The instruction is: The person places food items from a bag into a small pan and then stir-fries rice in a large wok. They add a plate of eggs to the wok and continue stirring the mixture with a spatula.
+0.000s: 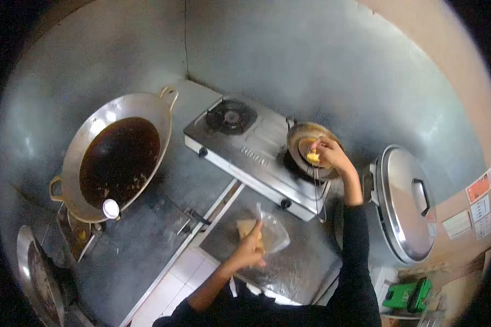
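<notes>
My right hand (327,153) is closed on a small yellow piece (313,156), above a small wok (294,143) on the right burner of the stove (256,158). Below the stove, on the dark counter, my left hand (249,248) is at a clear plastic bag (276,233) with pale yellow contents. One finger of that hand points up over the bag; whether the hand grips anything is hidden. A thin wire handle (317,191) hangs down by the stove's right end.
A large wok (73,169) of dark liquid stands at the left, with a white round object (111,209) at its rim. The left burner (231,116) is bare. A big lidded steel pot (406,201) is at the right, near a green case (401,296).
</notes>
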A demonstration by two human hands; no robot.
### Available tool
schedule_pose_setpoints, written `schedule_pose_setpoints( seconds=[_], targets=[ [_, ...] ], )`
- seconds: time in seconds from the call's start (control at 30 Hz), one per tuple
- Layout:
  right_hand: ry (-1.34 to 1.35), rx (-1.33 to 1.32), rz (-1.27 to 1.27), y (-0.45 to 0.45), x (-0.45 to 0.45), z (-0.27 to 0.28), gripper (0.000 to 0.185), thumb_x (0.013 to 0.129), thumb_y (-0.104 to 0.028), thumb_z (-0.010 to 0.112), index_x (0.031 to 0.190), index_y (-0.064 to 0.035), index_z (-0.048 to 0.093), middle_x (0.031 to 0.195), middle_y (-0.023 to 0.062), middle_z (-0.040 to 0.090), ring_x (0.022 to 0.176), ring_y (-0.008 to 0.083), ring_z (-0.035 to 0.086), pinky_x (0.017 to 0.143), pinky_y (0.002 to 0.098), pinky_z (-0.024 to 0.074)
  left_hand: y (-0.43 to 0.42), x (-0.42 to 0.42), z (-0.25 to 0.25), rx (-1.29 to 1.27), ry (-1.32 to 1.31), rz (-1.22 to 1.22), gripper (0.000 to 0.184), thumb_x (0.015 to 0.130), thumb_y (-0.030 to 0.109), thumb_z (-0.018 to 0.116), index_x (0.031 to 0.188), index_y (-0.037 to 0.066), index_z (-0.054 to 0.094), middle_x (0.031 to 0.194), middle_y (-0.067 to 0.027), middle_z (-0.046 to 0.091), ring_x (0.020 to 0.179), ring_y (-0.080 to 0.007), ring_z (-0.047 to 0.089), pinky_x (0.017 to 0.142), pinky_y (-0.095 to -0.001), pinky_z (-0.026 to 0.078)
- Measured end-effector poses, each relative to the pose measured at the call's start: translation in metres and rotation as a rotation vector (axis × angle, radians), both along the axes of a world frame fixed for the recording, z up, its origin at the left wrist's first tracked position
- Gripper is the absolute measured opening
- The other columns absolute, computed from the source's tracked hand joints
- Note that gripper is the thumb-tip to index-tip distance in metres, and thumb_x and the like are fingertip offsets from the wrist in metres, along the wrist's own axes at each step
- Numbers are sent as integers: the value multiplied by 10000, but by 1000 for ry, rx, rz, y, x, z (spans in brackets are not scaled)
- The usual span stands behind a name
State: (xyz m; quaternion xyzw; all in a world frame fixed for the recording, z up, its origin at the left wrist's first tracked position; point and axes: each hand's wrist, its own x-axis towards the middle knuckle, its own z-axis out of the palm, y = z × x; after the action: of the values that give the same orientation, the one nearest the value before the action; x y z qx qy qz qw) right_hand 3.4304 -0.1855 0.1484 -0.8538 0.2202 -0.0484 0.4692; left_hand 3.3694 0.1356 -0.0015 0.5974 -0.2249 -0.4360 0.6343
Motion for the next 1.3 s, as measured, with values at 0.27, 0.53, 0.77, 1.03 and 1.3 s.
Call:
schedule_pose_setpoints(
  seconds=[0.27, 0.53, 0.77, 1.03, 1.3],
  targets=[
    [-294, -272, 65, 195, -115, -122, 202, 760, -35, 480, 961, -24, 470, 942, 188, 401, 843, 346, 481, 721, 382, 421, -23, -7, 2, -79, -82, 118, 895, 647, -152, 440, 1384, 123, 14, 1304, -231, 295, 738, -316, 620, 483, -317, 545],
    [25, -398, -323, 156, -124, -181, 270, 876, -255, 410, 863, -9, 523, 740, 195, 576, 739, 436, 555, 657, 461, 448, -10, -9, -7, 78, -61, 377, 810, 666, -140, 442, 1354, -13, 35, 1354, -249, 189, 900, -397, 563, 539, -347, 565],
    [115, -635, -283, 101, -55, -265, 228, 832, -161, 447, 800, 37, 555, 770, 216, 599, 723, 388, 602, 642, 442, 497, -67, 37, -72, 113, -267, 675, 776, 646, -32, 579, 1273, -161, 140, 1325, -356, 120, 1266, -420, 134, 808, -333, 504],
    [397, -1581, -38, 86, -10, -347, 254, 723, -87, 503, 916, 65, 569, 702, 179, 589, 479, 229, 548, 378, 338, 407, -20, -14, -31, -21, -432, 798, 488, 685, 37, 622, 1145, 53, 460, 1101, -200, 411, 1133, -339, 358, 749, -293, 479],
    [99, -1901, 167, 56, -43, -344, 166, 800, -158, 431, 796, -64, 569, 743, 45, 562, 644, 124, 531, 482, 267, 373, 129, -105, -109, -41, -595, 626, 345, 779, 15, 530, 1117, 67, 486, 1106, -84, 472, 973, -149, 507, 733, -268, 468]
  ],
)
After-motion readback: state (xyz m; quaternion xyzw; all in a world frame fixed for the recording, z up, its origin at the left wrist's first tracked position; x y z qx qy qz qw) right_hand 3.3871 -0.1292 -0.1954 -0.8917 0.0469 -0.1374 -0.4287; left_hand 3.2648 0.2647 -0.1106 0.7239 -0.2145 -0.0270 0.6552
